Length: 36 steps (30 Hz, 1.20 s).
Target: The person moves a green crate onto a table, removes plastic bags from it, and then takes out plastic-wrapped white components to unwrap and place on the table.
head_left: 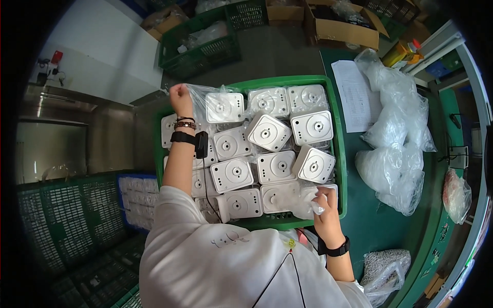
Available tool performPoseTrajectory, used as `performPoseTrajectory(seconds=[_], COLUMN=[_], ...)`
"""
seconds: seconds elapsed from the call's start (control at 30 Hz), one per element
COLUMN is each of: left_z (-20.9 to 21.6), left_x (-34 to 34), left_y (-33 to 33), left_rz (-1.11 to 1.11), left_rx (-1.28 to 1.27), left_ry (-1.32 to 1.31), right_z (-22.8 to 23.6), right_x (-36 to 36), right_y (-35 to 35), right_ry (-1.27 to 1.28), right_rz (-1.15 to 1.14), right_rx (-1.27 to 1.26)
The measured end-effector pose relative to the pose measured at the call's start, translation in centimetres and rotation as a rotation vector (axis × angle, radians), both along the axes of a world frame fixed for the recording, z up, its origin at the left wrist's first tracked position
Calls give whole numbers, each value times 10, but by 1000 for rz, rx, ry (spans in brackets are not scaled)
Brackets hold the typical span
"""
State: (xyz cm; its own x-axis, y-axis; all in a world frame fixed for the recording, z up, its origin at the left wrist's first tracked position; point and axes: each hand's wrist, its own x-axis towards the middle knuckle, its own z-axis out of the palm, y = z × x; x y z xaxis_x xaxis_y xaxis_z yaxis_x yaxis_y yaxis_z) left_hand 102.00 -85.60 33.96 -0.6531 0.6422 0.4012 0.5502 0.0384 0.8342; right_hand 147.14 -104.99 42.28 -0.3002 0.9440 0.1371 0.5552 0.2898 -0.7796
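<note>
A green crate [336,128] in front of me holds several layers of white square plastic housings [232,174], each with a round recess in its face. At the crate's far left corner my left hand [181,100] is closed on a clear plastic sheet [200,97], which stretches to the right over the far housings. My right hand [326,208], at the near right corner, grips crumpled clear plastic [303,201] lying over a near housing. Two housings on the right side lie tilted on top of the others.
Clear plastic bags [395,133] are heaped on the green table [343,154] beside a paper sheet [354,95]. A bag of small grey pieces [385,272] lies near right. Green crates [200,51] and cardboard boxes [339,31] stand beyond; a blue crate [121,197] sits left.
</note>
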Motion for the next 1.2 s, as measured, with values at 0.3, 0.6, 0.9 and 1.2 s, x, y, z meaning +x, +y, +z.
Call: performPoseTrajectory(seconds=[0.3, 0.6, 0.9, 1.2], left_z=[87, 186, -14, -61], left_x=[44, 222, 132, 81], left_y=[-50, -106, 37, 18], left_rz=[-296, -1773, -328, -134], left_rx=[55, -332, -930, -258], left_ry=[27, -133, 458, -320], right_z=[30, 25, 15, 24], right_x=[-38, -48, 38, 69], right_y=[8, 29, 19, 14], right_ry=[297, 562, 301, 338], right_rz=[-117, 407, -2, -301], right_rx=[-624, -219, -219, -273])
